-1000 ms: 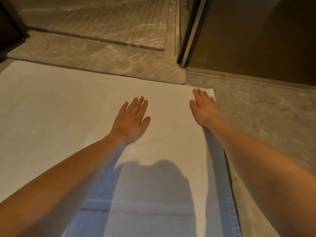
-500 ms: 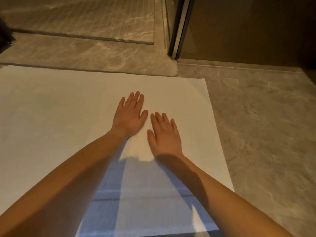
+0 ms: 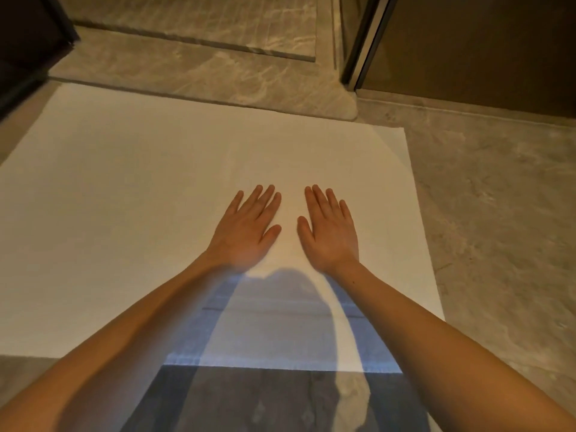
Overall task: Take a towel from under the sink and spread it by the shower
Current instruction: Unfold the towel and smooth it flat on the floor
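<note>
1. The towel lies spread flat on the floor, its far edge along the shower sill.
2. Left hand and right hand press flat on it, fingers straight, side by side.
3. It looks soft, light and limp; to shift it, pinch its corners.

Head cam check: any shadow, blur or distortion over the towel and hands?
Head view: warm, dim light; bluish shadows of the person fall across the towel at its near edge, below both wrists; left hand slightly blurred near the wrist, right hand sharp; wide-angle stretch swells the forearms at the bottom corners; no glare.
</note>
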